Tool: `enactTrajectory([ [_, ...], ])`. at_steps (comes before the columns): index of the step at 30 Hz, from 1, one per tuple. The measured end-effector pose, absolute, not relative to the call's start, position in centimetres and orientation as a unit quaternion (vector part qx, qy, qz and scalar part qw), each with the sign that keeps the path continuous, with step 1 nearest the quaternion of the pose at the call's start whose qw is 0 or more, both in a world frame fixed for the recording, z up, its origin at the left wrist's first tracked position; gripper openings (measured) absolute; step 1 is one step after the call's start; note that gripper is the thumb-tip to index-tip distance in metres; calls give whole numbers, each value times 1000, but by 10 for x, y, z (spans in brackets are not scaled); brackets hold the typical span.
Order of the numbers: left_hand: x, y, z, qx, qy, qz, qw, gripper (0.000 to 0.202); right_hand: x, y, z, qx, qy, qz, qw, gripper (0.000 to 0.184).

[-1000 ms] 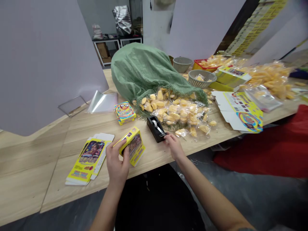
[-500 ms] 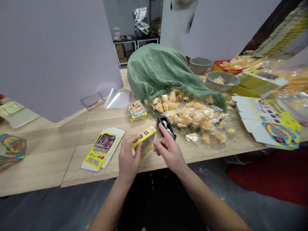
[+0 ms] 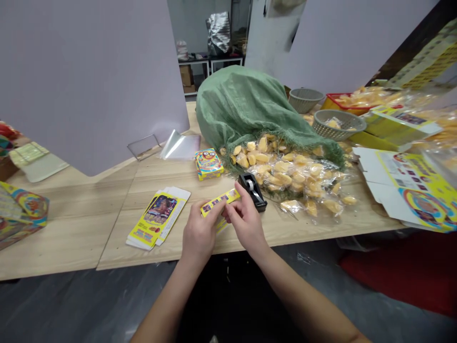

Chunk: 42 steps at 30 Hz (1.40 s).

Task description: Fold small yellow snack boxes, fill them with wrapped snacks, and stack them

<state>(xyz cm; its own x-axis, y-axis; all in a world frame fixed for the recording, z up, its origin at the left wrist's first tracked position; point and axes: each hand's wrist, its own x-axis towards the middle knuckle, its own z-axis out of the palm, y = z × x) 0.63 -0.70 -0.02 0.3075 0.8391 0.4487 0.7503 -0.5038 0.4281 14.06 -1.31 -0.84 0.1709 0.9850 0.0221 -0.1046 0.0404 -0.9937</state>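
Between my hands is a small yellow printed carton (image 3: 220, 202), its narrow side facing up. My left hand (image 3: 200, 231) grips its left part, the thumb lying on the narrow side. My right hand (image 3: 246, 219) closes on the right end, index finger along the edge; the lower part of the carton is mostly hidden. Just beyond my right hand stands a black tape dispenser (image 3: 254, 193). A made-up carton with a cartoon face (image 3: 209, 164) sits behind my hands. To the left lies a small stack of flat yellow cartons (image 3: 159, 219).
A green mesh sack (image 3: 246, 105) spills several wrapped yellow pieces (image 3: 285, 171) onto the wooden table (image 3: 117, 205). Grey baskets (image 3: 337, 125) and a large printed box (image 3: 410, 186) are at the right. Clear plastic sheets (image 3: 182, 145) lie behind, and another printed box (image 3: 28, 209) is far left.
My right hand has come onto the carton, where before it was beside it. The carton has tilted so its narrow side faces up more. The view has shifted slightly left.
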Motion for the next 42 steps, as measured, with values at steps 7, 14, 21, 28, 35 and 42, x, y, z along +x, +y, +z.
enactTrajectory([
  [7,-2,-7,-1,750,490,419,147,34,163,-10,-24,-647,-508,289,489,77],
  [14,-43,4,-29,591,559,549,190,37,162,-20,-43,-534,-712,225,397,27],
  [21,-47,-6,-71,802,487,275,212,32,166,-46,-75,-491,-786,135,350,21],
  [28,55,-28,-66,856,378,252,246,22,376,-46,-86,-825,-443,-89,338,46],
  [35,233,-12,-102,926,334,139,109,44,444,-45,-113,-816,-417,69,395,55],
  [42,224,-18,-108,931,343,102,76,45,436,-40,-79,-641,-225,227,698,46],
])
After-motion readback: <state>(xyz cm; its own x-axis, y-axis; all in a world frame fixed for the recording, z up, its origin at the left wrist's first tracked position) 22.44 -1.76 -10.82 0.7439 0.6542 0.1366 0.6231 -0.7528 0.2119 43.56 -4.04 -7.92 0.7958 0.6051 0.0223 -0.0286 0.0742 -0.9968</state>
